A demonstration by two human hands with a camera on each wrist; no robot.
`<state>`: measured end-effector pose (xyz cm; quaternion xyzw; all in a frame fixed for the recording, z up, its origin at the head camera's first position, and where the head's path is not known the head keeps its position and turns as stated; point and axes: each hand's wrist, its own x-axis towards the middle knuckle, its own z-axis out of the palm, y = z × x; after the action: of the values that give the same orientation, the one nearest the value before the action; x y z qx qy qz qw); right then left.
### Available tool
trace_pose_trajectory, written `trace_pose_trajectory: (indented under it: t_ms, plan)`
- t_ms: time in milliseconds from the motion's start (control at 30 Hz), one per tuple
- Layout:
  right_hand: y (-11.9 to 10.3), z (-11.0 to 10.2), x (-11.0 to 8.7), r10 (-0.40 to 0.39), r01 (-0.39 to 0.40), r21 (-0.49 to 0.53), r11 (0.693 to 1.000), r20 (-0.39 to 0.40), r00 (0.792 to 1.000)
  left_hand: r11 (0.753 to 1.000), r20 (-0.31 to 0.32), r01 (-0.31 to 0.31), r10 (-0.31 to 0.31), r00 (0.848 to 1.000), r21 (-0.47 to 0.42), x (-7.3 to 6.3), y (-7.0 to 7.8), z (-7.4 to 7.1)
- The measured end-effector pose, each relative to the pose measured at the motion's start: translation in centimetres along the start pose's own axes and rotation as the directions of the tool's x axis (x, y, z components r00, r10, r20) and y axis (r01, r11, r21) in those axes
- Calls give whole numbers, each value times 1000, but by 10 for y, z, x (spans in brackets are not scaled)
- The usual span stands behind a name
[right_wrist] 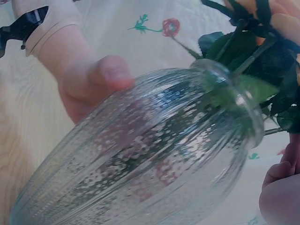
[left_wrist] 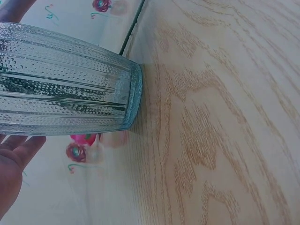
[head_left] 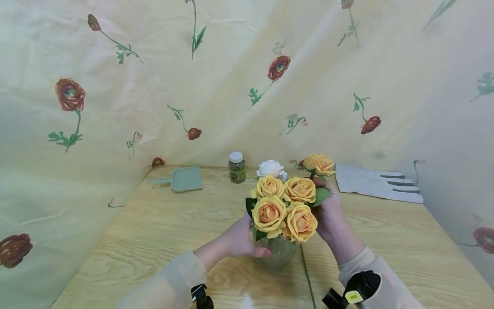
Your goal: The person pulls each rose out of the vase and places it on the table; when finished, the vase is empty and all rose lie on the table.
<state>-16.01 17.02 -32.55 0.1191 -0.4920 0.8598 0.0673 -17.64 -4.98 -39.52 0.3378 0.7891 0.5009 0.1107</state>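
Observation:
A ribbed clear glass vase stands on the table, holding several yellow-orange roses with green leaves. My left hand grips the vase from the left side, thumb across its front; the right wrist view shows that thumb on the glass. At the right, my right hand holds another yellow rose just under its bloom, partly behind leaves. Its long green stem appears to run down outside the vase to the table. A white rose shows behind the yellow ones.
A small jar with a white lid stands at the back of the wooden table. Left of it lies a pale green dustpan. White gloves lie at the back right. A flower-printed cloth hangs behind.

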Motion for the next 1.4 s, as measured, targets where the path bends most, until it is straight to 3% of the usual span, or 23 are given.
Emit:
trace_pose_trajectory:
  t_ms: [200, 367, 467, 700, 900, 1167, 1400]
  plan:
    - [-4, -3, 2, -91, 91, 177, 980, -3, 996, 1000, 14, -13, 13, 1000, 3, -1, 1, 0]
    - [-7, -9, 2, -156, 134, 365, 921, 32, 987, 1000, 20, -21, 21, 1000, 5, 1, 0, 2]
    - [-9, -12, 3, -180, 152, 422, 894, 27, 983, 1000, 25, -19, 19, 1000, 7, 2, 0, 3]
    - [-13, -16, 2, -179, 165, 459, 873, -13, 984, 1000, 12, 6, -7, 1000, 24, 0, 4, 2]
    - [-15, -18, 1, -201, 198, 522, 830, -53, 978, 1000, 22, -3, 2, 1000, 16, -1, 5, 1]
    - [-21, -26, 3, -158, 245, 541, 804, -202, 967, 998, 2, 47, -47, 999, 47, -4, 3, 0]
    - [-28, -37, 4, -95, 281, 564, 777, -336, 937, 999, 2, -6, 6, 1000, 42, -2, 1, -1]
